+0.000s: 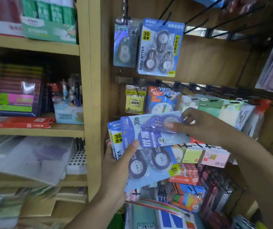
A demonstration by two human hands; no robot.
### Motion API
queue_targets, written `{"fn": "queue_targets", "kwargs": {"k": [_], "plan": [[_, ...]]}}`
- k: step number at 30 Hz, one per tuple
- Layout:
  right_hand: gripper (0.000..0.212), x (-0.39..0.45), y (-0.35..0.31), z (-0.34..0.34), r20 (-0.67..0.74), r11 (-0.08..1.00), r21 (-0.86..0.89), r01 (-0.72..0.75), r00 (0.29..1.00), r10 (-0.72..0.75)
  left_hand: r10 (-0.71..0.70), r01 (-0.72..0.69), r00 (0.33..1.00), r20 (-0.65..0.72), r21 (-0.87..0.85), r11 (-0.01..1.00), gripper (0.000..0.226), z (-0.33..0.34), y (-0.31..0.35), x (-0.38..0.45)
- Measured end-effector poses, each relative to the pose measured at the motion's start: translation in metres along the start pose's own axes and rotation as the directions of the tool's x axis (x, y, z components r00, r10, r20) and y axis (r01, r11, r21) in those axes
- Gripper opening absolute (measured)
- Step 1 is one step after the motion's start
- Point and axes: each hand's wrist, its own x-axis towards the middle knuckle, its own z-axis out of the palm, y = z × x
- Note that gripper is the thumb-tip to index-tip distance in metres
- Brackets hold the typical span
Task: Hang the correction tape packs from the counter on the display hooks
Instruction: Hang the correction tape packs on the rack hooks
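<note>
My left hand (116,164) grips a small stack of blue correction tape packs (155,164), thumb on the front. My right hand (197,124) pinches the top pack (150,131), a light blue 30m card lying sideways across the stack. On the upper hooks hang a blue value pack (160,47) with three tapes and a smaller pack (126,43) to its left. Several bare black hooks (203,14) jut out to the right of them.
A row of hooks (198,90) below holds sticky note packs (135,100) and other stationery. More hanging goods fill the lower rows (192,179). A wooden upright (92,96) separates the display from shelves (33,128) of boxed stationery on the left.
</note>
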Motion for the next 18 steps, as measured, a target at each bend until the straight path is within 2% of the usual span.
{"fn": "queue_targets", "kwargs": {"k": [3, 5, 7, 9, 11, 13, 16, 18], "plan": [[0.082, 0.001, 0.005, -0.006, 0.091, 0.993, -0.022, 0.113, 0.99, -0.111, 0.002, -0.002, 1.0, 0.008, 0.046, 0.999, 0.049, -0.003, -0.001, 0.001], [0.069, 0.003, 0.004, -0.006, 0.24, 0.982, 0.009, 0.186, 0.953, -0.183, -0.013, 0.014, 1.0, -0.014, 0.045, 0.999, 0.052, -0.002, -0.004, 0.003], [0.06, 0.005, 0.007, -0.003, 0.368, 0.978, 0.088, 0.19, 0.906, -0.21, -0.024, 0.026, 0.999, -0.027, 0.044, 0.999, 0.047, -0.002, -0.006, 0.004], [0.064, 0.004, 0.009, 0.0, 0.387, 0.973, 0.133, 0.191, 0.893, -0.228, -0.022, 0.024, 0.999, -0.036, 0.04, 0.999, 0.044, -0.001, -0.006, 0.005], [0.07, 0.004, 0.011, 0.005, 0.311, 0.966, 0.182, 0.185, 0.921, -0.235, -0.008, 0.009, 0.999, -0.035, 0.035, 0.999, 0.046, 0.001, -0.005, 0.006], [0.068, 0.006, 0.014, 0.01, 0.181, 0.922, 0.323, 0.211, 0.943, -0.279, -0.008, 0.009, 1.0, -0.024, 0.026, 1.0, 0.049, 0.001, -0.003, 0.006], [0.068, 0.01, 0.018, 0.019, -0.132, 0.811, 0.478, 0.339, 0.94, -0.315, -0.025, 0.025, 1.0, 0.003, 0.041, 0.999, 0.057, 0.0, -0.002, 0.005], [0.072, 0.013, 0.018, 0.021, -0.318, 0.753, 0.501, 0.427, 0.9, -0.299, -0.032, 0.031, 0.999, 0.015, 0.071, 0.997, 0.059, 0.001, -0.003, 0.004]]}}
